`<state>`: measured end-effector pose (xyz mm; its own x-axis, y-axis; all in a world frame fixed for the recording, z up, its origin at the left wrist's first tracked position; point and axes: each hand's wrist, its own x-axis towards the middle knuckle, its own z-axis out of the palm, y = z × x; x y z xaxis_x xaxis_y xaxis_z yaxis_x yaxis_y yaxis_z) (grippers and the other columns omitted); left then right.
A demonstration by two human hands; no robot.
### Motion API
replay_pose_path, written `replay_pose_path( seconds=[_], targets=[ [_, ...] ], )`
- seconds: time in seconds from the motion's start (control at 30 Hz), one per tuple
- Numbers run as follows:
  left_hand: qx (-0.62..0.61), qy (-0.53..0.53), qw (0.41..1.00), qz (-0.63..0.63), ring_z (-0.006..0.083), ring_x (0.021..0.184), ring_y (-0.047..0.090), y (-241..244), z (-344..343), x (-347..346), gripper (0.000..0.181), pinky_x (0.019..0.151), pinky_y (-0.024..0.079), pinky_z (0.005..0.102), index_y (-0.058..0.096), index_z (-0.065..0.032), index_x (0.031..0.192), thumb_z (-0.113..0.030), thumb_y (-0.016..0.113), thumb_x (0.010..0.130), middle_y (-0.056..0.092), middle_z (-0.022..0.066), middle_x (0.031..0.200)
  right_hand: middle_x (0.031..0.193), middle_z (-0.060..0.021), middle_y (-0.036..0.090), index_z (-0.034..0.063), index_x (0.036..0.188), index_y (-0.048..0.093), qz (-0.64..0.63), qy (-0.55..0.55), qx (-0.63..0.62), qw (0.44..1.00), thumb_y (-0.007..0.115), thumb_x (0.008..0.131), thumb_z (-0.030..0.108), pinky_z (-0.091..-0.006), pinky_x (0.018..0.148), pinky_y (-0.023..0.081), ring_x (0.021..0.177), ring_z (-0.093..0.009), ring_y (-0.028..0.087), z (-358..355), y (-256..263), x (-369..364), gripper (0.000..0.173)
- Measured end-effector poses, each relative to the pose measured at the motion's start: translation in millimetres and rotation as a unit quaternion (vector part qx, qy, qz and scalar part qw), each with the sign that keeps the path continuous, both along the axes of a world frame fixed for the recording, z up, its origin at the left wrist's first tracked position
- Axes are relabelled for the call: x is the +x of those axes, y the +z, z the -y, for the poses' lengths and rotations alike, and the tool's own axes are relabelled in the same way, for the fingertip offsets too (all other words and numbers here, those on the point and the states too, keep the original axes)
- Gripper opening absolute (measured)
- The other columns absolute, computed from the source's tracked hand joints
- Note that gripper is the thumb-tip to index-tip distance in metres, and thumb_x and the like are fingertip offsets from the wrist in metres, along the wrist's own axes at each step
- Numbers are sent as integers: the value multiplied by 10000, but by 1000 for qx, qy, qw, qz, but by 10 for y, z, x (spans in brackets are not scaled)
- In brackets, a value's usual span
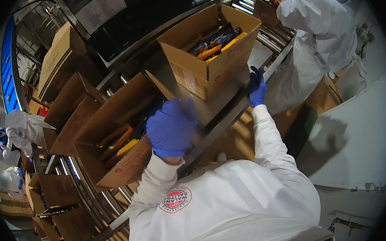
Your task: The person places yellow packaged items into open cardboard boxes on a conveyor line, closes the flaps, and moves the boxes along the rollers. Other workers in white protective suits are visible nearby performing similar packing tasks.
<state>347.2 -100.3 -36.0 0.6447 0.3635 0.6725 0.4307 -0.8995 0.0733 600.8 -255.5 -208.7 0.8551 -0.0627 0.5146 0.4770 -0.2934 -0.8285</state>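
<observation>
My left hand point(173, 127), in a blue glove and somewhat blurred, is at the right end of an open cardboard box point(126, 169) holding yellow, orange and dark packets point(127, 147). Whether its fingers grip the box's edge cannot be told. My right hand point(257, 86), also blue-gloved, has its fingers extended at the rail, just right of a second open cardboard box point(193, 81). That box stands on a flat metal plate point(209, 114) and holds dark blue and orange packets point(219, 41). No object shows in my right hand.
A roller conveyor point(109, 202) bears more open boxes point(65, 190) at the lower left. A metal rail point(229, 116) runs along my side. Flattened cartons point(58, 62) lean behind. A co-worker in white point(321, 31) stands at the right beside another box; other people are far left.
</observation>
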Motion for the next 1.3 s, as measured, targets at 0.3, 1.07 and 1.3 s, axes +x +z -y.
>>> replay_pose_path(
  seconds=[0.3,1.07,1.3],
  targets=[
    [-43,-11,999,-4,276,470,507,62,65,47,285,433,403,366,452,-108,608,-272,638,748,466,75,535,910,-71,658,103,1095,599,-12,37,-57,998,532,887,177,-302,727,447,832,-178,604,156,-212,255,231],
    [202,301,921,143,268,609,481,-433,251,260,155,617,366,382,540,-29,655,-92,642,753,516,97,624,775,-61,598,69,1044,544,31,472,358,805,518,857,8,-217,602,464,665,-99,570,102,1773,2845,199],
    [158,327,924,121,282,650,487,-359,293,367,177,661,371,395,533,-37,652,-130,589,793,515,99,628,1357,-85,354,235,1340,333,313,248,-236,886,670,747,314,-464,963,339,1236,-271,367,-1330,1181,3513,687]
  ],
)
